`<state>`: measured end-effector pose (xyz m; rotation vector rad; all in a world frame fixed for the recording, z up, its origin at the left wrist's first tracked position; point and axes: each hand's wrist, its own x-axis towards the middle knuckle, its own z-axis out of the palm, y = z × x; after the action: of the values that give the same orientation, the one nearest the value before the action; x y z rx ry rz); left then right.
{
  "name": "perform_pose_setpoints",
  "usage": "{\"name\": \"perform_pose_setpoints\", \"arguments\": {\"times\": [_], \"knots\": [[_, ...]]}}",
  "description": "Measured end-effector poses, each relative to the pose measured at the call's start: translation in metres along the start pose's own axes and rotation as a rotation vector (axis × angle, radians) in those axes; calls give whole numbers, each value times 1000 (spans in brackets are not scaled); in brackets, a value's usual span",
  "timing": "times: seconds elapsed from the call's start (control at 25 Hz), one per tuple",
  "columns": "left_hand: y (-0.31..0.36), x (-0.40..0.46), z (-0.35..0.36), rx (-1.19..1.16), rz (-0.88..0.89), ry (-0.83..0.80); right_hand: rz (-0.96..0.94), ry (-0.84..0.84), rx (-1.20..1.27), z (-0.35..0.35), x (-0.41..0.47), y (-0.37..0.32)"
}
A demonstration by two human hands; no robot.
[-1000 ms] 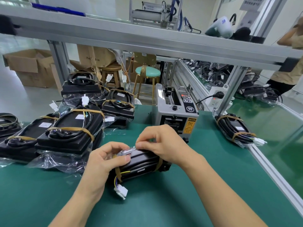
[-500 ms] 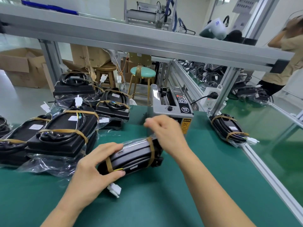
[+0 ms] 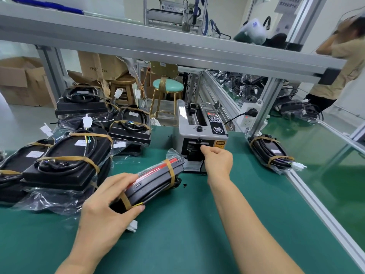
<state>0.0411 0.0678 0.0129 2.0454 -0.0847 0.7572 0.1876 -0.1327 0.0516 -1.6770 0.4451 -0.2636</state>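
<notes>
The right hand (image 3: 218,160) is up at the mouth of the tape dispenser (image 3: 199,133), thumb and forefinger pinched together right at the slot. Whether a strip is between them is too small to tell. The left hand (image 3: 106,210) grips the near end of the bagged black unit (image 3: 156,179), fingers curled over its top, holding it tilted over the green mat (image 3: 197,224) just in front of the dispenser. Looks like the grab-some-tape step. The next move probably calls for pulling a strip clean and sticking down the bag's loose end without the unit slipping. Readable stuff: a yellow warning label (image 3: 220,144) on the dispenser, print too small, and "75x…0 CM" on the cardboard box (image 3: 98,68) behind.
</notes>
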Motion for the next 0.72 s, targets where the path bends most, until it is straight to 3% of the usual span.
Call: {"name": "perform_pose_setpoints", "arguments": {"times": [0.2, 0.36, 0.44, 0.56, 0.6, 0.72], "knots": [[2, -2, 2, -10, 40, -7, 89, 42, 55, 12, -2, -3], [6, -2, 3, 0, 46, -15, 253, 18, 244, 10, -16, -18], [10, -5, 6, -8, 33, 1, 159, -184, 283, -3, -38, -24], [14, -5, 11, -38, -35, 33, -162, -712, 133, -17, -89, -26], [14, -6, 13, -32, -41, 44, -224, -814, 42, -19, -102, -23], [19, -7, 17, -33, -51, 52, -294, -746, -158, -19, -113, -10]]}}
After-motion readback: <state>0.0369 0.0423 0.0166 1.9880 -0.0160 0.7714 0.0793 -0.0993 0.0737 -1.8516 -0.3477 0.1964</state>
